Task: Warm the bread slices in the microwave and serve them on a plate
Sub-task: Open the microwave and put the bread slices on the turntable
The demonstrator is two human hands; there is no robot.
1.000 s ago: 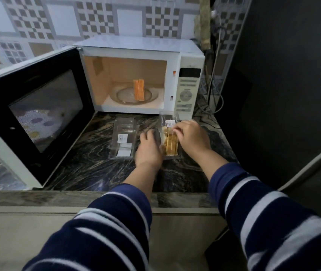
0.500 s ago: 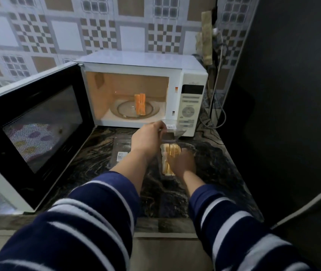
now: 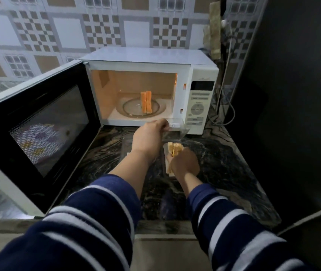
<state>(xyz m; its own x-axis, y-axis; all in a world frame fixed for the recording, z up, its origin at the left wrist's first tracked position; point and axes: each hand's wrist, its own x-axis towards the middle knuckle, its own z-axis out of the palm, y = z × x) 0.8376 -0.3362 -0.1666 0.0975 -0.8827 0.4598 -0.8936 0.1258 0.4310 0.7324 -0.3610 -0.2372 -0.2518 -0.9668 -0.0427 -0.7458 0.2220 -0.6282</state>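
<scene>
the dark marbled counter [image 3: 224, 163] carries a white microwave [image 3: 150, 61], its door [image 3: 38, 122] swung wide open to the left. inside, two bread slices [image 3: 146, 102] stand upright on edge, side by side on the glass turntable [image 3: 128, 110]. in front of the microwave the left hand [image 3: 149, 137] grips a clear plastic lid [image 3: 175, 130], lifted above an open container of more bread slices [image 3: 174, 150]. the right hand [image 3: 185, 163] is closed around those slices, low on the counter.
</scene>
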